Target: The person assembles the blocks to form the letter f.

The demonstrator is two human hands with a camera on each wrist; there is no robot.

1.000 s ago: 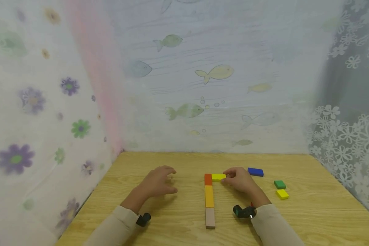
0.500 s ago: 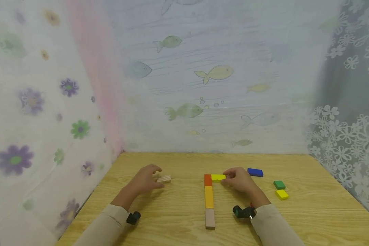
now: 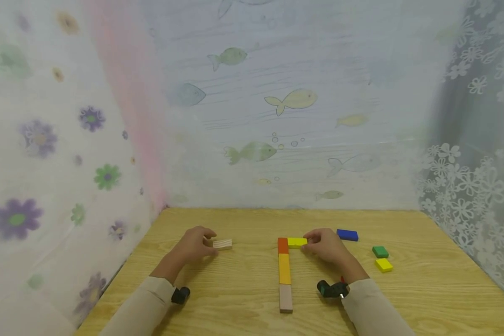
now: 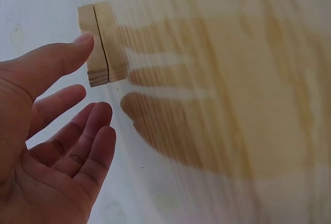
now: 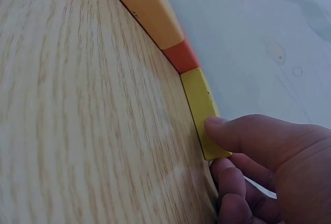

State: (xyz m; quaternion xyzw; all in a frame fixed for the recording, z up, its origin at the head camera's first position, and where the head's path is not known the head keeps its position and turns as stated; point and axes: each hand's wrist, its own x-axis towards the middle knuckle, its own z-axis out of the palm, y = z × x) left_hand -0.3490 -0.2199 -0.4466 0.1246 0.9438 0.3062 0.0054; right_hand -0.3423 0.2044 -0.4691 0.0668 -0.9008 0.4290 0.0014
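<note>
In the head view my left hand (image 3: pixel 194 243) is at the left end of a plain wooden block (image 3: pixel 222 244) lying on the table. The left wrist view shows the thumb overlapping that block (image 4: pixel 93 45), with the fingers spread apart and none closed around it; contact is unclear. My right hand (image 3: pixel 325 245) pinches the right end of a yellow block (image 3: pixel 297 242), thumb on its face in the right wrist view. The yellow block's other end touches a red-orange block (image 3: pixel 283 245). An orange block (image 3: pixel 284 268) and a pale brown block (image 3: pixel 285 297) continue toward me in a line.
Right of my right hand lie a blue block (image 3: pixel 347 234), a green block (image 3: pixel 380 252) and a small yellow block (image 3: pixel 384 265). The wood-grain table (image 3: pixel 235 298) ends at curtains printed with fish and flowers. Each wrist wears a small black camera.
My left hand has moved left, bringing the plain wooden block into sight, then slightly farther left. My right hand keeps its hold on the yellow block, and the block line has stayed put.
</note>
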